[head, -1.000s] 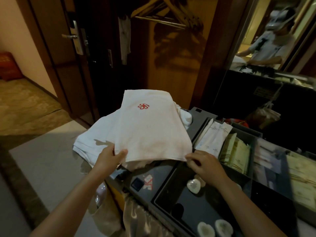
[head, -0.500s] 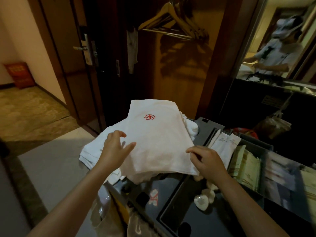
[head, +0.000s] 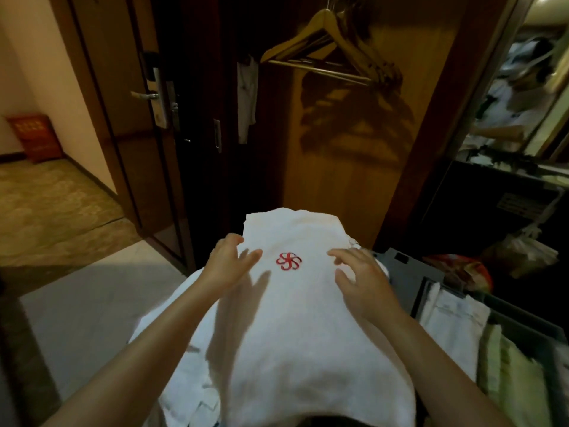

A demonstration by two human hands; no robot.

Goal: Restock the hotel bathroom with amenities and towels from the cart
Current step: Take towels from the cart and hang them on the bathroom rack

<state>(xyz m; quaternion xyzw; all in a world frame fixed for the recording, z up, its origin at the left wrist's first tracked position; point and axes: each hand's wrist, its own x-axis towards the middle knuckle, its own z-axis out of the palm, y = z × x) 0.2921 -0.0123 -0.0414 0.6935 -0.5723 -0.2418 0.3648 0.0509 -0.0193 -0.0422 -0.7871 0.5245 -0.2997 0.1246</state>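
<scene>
Lowest in the frame, centre, I see the folded white towel (head: 295, 318) lying on top of a looser pile of towels (head: 184, 349) on the cart (head: 403, 260). My left hand (head: 229, 263) sits at the towel's left edge and my right hand (head: 361, 282) toward its right side, either side of the red logo (head: 288, 261). Both hands are spread, well apart and gripping nothing; I cannot tell whether they touch the cloth or hover. I judge the restock barely begun: nothing has left the cart, and the amenity packets (head: 452, 318) fill their compartments at lower right. The cart's grey rim hems in my right side. To the left the pale floor (head: 92, 303) gives room to swing out. Beyond, the door (head: 101, 87) stands open at upper left, hangers (head: 323, 35) hang at top centre, and a mirror (head: 523, 87) closes off the upper right
</scene>
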